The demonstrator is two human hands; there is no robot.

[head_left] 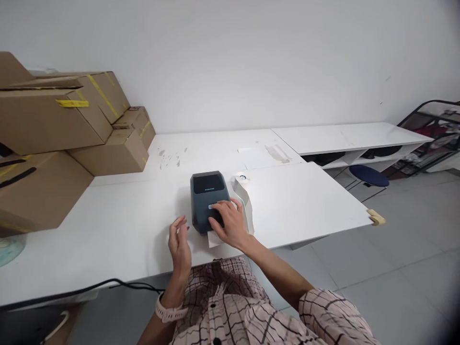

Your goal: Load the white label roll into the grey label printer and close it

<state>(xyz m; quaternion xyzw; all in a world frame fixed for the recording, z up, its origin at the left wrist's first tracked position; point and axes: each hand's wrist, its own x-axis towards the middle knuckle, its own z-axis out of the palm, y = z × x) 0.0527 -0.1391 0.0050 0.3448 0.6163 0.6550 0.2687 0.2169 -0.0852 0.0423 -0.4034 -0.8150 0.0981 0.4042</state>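
A dark grey-blue label printer [201, 211] stands on the white table in front of me, with a black panel on its top. My right hand [232, 221] rests on the printer, a fingertip on or beside its small light-coloured button [211, 207]; the fingers are spread and grip nothing. White paper [214, 239] sticks out from the printer's near edge, under my right hand. Just left of the printer, my left hand [178, 243] hovers with fingers loosely curved, holding nothing. To the right lies a small roll of labels [242, 178], its strip [247, 211] trailing toward me.
Cardboard boxes [43, 120] with yellow tape are stacked at the left. Black cables [118, 281] run along the table's near edge. A yellowish corner guard [376, 217] sits at the right corner. Beyond are a low white shelf [345, 139], a blue stool [370, 175] and a black rack [431, 134].
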